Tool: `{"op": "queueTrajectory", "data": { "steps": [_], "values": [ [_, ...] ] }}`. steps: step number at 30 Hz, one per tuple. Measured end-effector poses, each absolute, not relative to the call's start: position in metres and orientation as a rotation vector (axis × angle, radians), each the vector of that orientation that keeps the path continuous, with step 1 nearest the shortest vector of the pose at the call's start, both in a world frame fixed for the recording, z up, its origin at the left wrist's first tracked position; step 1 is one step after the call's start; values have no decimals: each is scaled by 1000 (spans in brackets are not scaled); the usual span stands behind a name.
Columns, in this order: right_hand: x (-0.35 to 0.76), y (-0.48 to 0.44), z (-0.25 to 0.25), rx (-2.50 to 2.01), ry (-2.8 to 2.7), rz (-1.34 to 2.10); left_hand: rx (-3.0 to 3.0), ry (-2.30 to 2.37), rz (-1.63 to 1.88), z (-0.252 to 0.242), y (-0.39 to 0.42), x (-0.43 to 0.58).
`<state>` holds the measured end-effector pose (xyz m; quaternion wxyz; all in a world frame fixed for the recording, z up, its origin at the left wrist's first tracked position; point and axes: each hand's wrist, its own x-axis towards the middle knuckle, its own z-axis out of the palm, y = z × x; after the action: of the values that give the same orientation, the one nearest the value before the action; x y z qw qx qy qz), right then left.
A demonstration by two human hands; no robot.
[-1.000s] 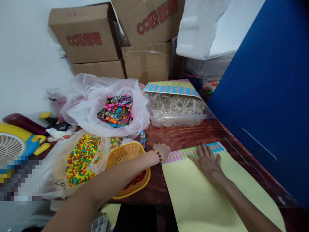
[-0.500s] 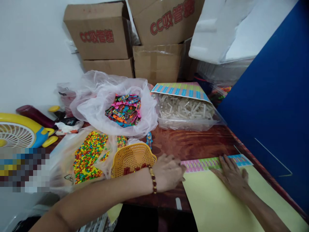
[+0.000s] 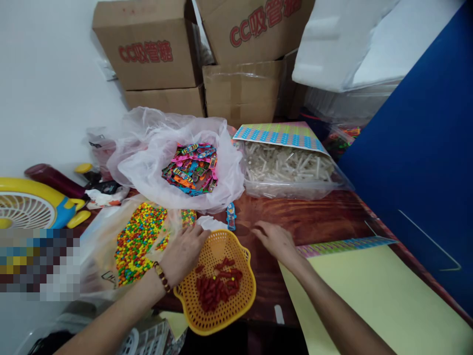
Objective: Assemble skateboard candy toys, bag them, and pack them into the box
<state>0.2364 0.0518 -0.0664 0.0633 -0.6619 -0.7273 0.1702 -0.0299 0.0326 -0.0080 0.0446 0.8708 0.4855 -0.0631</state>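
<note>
My left hand [image 3: 186, 249], with a beaded bracelet at the wrist, is closed at the upper left rim of a yellow perforated plastic basket [image 3: 249, 296]. Its fingertips are partly hidden. Small dark red pieces [image 3: 216, 291] and a few yellow bits lie in the basket. To the right, my right hand [image 3: 277, 241] is open over the wooden table, fingers pointing left and holding nothing. A small blue skateboard-shaped packet [image 3: 231, 217] lies beyond the basket. Under my right forearm is a pale yellow sheet [image 3: 343, 296], its far edge a raised, colourful printed strip [image 3: 343, 245].
Left of the basket, a clear bag holds multicoloured candies [image 3: 140, 236]. Behind are a white bag [image 3: 148, 172] of colourful packets and a clear tub [image 3: 295, 190] of short tubes. Cardboard boxes [image 3: 148, 49] stand at the back, a yellow fan [image 3: 37, 202] left, a blue panel [image 3: 417, 162] right.
Both hands have left the printed strip and moved left; my left hand is now at the basket. The basket has come nearer and turned, showing its contents. The strip now stands up from the sheet.
</note>
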Motion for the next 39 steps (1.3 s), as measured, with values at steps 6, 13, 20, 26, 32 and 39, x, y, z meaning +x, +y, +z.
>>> {"op": "queueTrajectory", "data": {
  "steps": [6,13,20,26,32,39],
  "values": [
    [174,91,-73,-2110,-1939,809,2514,1500,-175,-13,28,-45],
    [207,104,-84,-1966,-1758,1213,2379,1531,-63,-13,33,-59],
    [212,94,-90,-1947,-1636,1252,2418,1645,9,-27,43,-60],
    [203,95,-95,-1952,-1733,1112,2380,1666,44,-24,46,-60],
    [188,107,-89,-1857,-1896,948,2384,1768,83,-23,55,-49],
    [204,82,-70,-1895,-2013,739,2360,1640,473,-38,45,-57]
  ]
}}
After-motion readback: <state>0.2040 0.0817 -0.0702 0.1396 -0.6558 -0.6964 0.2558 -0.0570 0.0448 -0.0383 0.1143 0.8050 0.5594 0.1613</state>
